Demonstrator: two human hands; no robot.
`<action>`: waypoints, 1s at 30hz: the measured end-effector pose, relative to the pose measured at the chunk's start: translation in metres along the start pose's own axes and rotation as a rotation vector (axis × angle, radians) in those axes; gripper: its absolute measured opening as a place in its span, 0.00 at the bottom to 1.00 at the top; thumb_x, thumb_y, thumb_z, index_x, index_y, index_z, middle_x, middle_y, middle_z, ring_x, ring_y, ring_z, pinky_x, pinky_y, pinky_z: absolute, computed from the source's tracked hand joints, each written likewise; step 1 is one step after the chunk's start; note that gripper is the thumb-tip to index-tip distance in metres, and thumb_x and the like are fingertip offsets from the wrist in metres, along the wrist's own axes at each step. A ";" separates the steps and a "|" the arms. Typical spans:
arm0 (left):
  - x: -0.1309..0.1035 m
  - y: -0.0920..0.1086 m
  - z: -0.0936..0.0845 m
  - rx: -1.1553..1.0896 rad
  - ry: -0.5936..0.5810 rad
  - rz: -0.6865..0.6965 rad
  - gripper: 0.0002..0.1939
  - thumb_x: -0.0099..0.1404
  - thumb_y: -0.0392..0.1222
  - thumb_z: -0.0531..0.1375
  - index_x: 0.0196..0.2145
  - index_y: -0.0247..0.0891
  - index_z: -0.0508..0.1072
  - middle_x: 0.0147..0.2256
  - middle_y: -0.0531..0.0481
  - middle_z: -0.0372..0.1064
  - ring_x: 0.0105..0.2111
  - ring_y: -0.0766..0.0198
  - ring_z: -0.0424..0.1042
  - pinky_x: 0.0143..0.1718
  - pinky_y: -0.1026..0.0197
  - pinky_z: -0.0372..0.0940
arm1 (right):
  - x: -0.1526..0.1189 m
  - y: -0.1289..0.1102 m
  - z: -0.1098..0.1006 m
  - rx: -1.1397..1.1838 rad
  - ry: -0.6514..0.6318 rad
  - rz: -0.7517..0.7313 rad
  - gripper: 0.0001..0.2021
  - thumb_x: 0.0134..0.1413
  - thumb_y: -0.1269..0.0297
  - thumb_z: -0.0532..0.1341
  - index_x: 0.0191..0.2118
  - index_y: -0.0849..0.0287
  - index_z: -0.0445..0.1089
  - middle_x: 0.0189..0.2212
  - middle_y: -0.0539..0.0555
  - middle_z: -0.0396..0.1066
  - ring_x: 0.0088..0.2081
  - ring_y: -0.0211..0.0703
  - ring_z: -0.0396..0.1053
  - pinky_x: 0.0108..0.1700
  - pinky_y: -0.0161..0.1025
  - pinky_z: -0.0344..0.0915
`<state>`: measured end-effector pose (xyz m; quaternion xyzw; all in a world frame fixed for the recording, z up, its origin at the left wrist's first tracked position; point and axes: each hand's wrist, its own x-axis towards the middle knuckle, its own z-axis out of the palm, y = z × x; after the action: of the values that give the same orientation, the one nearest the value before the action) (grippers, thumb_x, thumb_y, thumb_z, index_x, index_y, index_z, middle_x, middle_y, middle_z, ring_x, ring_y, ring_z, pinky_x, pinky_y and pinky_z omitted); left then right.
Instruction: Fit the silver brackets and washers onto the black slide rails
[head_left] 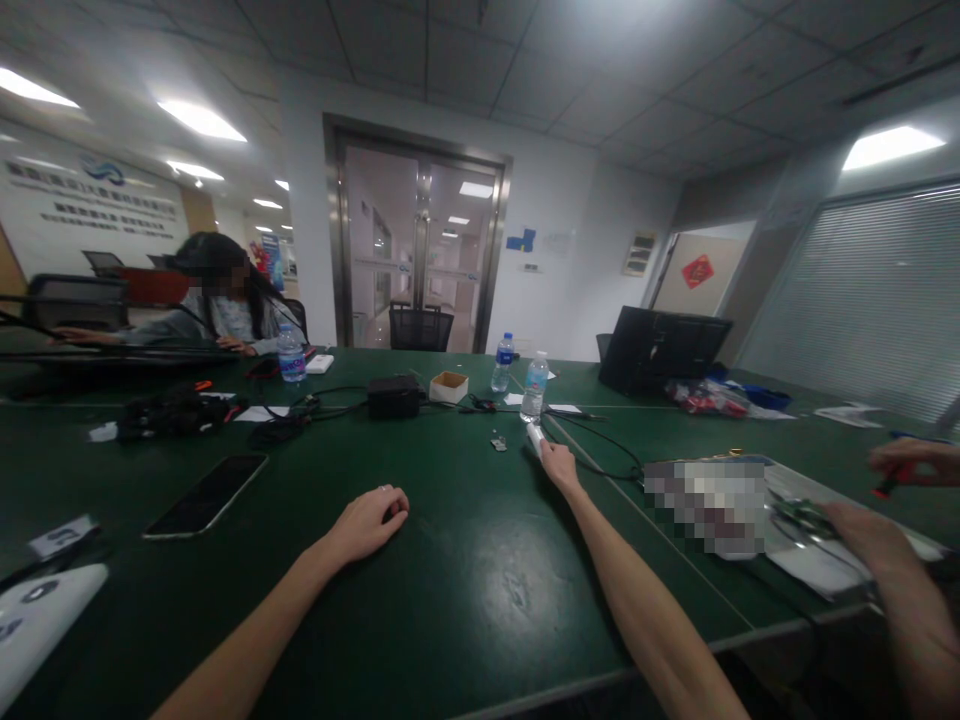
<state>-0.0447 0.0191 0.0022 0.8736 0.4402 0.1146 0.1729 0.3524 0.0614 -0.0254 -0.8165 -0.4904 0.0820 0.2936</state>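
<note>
On the green table [450, 600], my left hand [371, 522] rests with its fingers loosely curled in; nothing shows in it. My right hand [559, 465] reaches forward and is closed around the near end of a small white oblong object [535, 439], whose exact kind I cannot make out. Just beyond that object stands a clear water bottle [535, 388]. Small metallic pieces [499, 444] lie to the left of my right hand. A black smartphone [206, 496] lies flat to the left of my left hand.
Farther back are a second bottle [504, 362], an open small box [448, 387], a black case [394, 397] and cables. At right, a co-worker's hands [862, 535] handle a green circuit board beside a pale tray. Another person [225, 295] sits far left. A monitor [664, 348] stands back right.
</note>
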 end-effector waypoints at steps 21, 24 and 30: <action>0.015 -0.016 0.001 -0.057 -0.045 -0.064 0.15 0.67 0.46 0.48 0.42 0.40 0.71 0.38 0.48 0.67 0.37 0.59 0.68 0.38 0.59 0.64 | -0.005 0.001 0.002 0.135 0.009 0.022 0.25 0.59 0.53 0.48 0.36 0.63 0.78 0.29 0.61 0.77 0.37 0.51 0.74 0.37 0.35 0.63; 0.018 -0.022 0.001 -0.095 -0.049 -0.073 0.15 0.67 0.47 0.48 0.42 0.40 0.71 0.39 0.49 0.68 0.37 0.59 0.68 0.39 0.59 0.64 | -0.008 0.002 0.003 0.167 0.022 0.042 0.26 0.60 0.52 0.47 0.39 0.64 0.77 0.32 0.60 0.77 0.38 0.51 0.74 0.37 0.34 0.64; 0.018 -0.025 -0.002 -0.213 -0.067 -0.098 0.15 0.68 0.47 0.48 0.42 0.40 0.70 0.40 0.49 0.68 0.36 0.61 0.68 0.37 0.61 0.65 | -0.014 0.001 0.002 0.237 0.056 0.048 0.26 0.60 0.51 0.46 0.47 0.63 0.73 0.42 0.59 0.75 0.43 0.49 0.72 0.43 0.35 0.64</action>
<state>-0.0530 0.0482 -0.0053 0.8311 0.4617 0.1230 0.2847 0.3454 0.0502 -0.0302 -0.7895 -0.4493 0.1233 0.3996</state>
